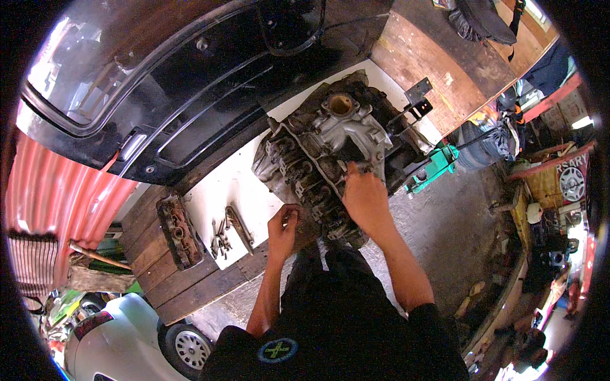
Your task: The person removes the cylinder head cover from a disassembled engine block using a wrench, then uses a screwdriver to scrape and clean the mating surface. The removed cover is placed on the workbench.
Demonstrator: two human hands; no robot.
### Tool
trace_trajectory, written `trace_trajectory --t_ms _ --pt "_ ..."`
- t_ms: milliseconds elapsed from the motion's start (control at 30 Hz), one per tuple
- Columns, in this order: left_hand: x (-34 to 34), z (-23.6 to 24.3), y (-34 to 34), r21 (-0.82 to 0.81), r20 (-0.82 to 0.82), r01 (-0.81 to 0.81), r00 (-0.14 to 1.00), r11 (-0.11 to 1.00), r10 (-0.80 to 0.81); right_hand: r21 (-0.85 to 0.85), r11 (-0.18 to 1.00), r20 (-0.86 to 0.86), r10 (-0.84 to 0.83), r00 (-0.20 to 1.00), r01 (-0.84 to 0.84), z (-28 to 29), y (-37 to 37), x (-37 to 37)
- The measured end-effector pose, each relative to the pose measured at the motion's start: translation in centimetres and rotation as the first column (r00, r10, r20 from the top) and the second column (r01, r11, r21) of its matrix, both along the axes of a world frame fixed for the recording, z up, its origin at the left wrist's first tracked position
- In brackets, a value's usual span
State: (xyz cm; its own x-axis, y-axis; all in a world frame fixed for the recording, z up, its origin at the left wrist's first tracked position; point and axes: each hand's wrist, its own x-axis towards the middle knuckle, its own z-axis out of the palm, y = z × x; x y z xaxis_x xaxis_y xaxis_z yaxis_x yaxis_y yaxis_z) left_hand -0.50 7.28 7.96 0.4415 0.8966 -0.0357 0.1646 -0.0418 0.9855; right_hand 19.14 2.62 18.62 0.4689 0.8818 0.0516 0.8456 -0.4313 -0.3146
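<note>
A greasy engine head with an exposed valve train (295, 171) and a silver intake manifold (343, 130) lies on a white board (203, 184). My right hand (365, 197) reaches onto the engine beside the manifold, index finger forward and other fingers curled; what it grips, if anything, is hidden. My left hand (283, 227) is at the engine's lower left edge, fingers curled round something small I cannot make out. Left of it are a long metal tool (239, 228), several smaller metal pieces (220, 238) and a dirty valve cover (178, 232).
The board rests on wooden planks (146, 254) below a black car panel (190, 89). A wooden surface (445, 57) is upper right, a green metal piece (433, 166) right of the engine, cluttered shelving (553, 216) far right, and a silver car (121, 336) lower left.
</note>
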Motion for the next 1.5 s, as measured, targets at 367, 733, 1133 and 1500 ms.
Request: trace_trajectory --t_ms 367,733,1133,1500 --pt "-1.3 -0.1 0.4 -0.008 0.023 -0.003 1.000 1.000 0.003 0.029 0.997 0.054 0.073 0.996 -0.075 0.8 -0.7 1.4" --pt "-2.4 0.0 0.6 0.021 0.003 0.038 0.999 0.999 -0.038 -0.154 0.939 0.267 0.340 0.902 -0.308 3.5 2.0 4.2" --pt "-1.8 -0.4 2.3 -0.003 -0.014 0.074 0.997 0.997 -0.074 -0.135 0.963 0.287 0.264 0.921 -0.234 1.6 1.3 0.5" --pt "0.2 -0.1 5.0 0.027 -0.005 0.009 1.000 1.000 -0.009 -0.219 0.939 0.218 0.313 0.924 -0.266 2.0 2.0 0.4"
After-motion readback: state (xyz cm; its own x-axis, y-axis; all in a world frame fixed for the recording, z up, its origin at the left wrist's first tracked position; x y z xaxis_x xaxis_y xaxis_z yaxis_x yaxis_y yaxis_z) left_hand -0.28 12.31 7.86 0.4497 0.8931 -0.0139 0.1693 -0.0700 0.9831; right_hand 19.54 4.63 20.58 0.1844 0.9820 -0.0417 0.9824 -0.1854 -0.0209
